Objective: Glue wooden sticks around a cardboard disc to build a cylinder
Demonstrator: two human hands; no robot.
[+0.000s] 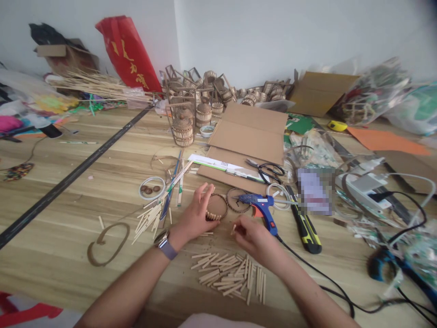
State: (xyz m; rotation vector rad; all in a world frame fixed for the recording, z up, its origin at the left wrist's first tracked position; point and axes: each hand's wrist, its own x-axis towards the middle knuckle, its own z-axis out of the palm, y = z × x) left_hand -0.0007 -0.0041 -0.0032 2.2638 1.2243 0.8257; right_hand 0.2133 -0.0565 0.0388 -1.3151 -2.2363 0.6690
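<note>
My left hand (195, 213) curves around a small round basket ring (224, 205), its thumb and fingers steadying the rim. A row of short wooden sticks (213, 217) lines the ring's near side. Pinched in the fingertips of my right hand (255, 238) is a short wooden stick (234, 229), just right of the ring. A blue hot glue gun (256, 200) lies beyond that hand, its nozzle over a second thin ring (234, 208). Below both hands spreads a pile of cut wooden sticks (225, 275).
A utility knife (306, 228), black scissors (269, 171) and cardboard sheets (251, 127) lie nearby. Longer sticks (147, 222) and a tape roll (152, 188) are at left. Finished little baskets (182, 130) stand behind. The glue gun's cord (314, 271) runs right.
</note>
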